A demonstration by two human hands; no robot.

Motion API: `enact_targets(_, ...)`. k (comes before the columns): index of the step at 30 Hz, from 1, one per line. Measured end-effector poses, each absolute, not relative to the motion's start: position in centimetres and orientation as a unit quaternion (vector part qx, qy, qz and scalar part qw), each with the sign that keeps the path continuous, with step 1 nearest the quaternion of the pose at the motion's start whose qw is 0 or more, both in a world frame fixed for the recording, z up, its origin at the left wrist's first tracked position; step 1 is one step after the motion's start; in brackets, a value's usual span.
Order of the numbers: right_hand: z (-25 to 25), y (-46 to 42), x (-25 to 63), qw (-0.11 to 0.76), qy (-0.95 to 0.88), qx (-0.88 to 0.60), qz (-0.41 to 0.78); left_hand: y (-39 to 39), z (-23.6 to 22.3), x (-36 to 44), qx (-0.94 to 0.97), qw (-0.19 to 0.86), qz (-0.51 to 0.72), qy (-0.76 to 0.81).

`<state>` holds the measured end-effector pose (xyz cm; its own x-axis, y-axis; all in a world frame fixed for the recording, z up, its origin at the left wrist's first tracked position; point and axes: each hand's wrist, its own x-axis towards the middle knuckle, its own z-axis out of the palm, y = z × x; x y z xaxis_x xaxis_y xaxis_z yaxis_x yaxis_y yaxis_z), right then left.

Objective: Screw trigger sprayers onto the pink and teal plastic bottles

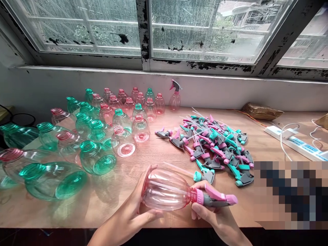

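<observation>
A clear pink spray bottle [166, 189] lies on its side in the air above the table's front edge, its neck to the right. My left hand [135, 205] is wrapped round the bottle's base. At the neck, my right hand [211, 213] grips the pink collar of the grey and pink spray head [217, 198], which sits on the bottle's mouth. Whether it is screwed tight I cannot tell. Just beyond lies a green and grey spray head [205, 176] with its tube pointing left. Behind it is a heap of pink, green and grey spray heads [212, 140].
Many open pink and green bottles, such as a green one [98, 159], stand on the left of the wooden table [143, 157]. One bottle with a spray head [175, 99] stands by the wall. A power strip [297, 141] and brown package [262, 111] lie at right.
</observation>
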<state>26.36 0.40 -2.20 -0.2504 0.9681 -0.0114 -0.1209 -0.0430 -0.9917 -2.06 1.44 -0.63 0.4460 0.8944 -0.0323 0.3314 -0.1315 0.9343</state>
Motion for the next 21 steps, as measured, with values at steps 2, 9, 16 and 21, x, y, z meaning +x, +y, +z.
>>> enact_targets(2, -2.28, 0.41, 26.36, 0.460, -0.525, -0.401, 0.593, 1.45, -0.57, -2.02, 0.699, 0.485, 0.283, 0.443)
enact_targets(9, -2.30, 0.35, 26.21, 0.451, -0.519, -0.423, 0.591, 1.23, -0.61, -1.70, 0.685, 0.479, 0.306, 0.456)
enact_targets(16, -2.36, 0.40, 26.20, 0.451, -0.503, -0.435, 0.596, 1.57, -0.88, -2.09, 0.684, 0.504, 0.294, 0.439)
enact_targets(21, -2.96, 0.27, 26.41, 0.437, -0.523, -0.455, 0.574, 1.41, -0.56, -1.74, 0.704, 0.469, 0.310, 0.434)
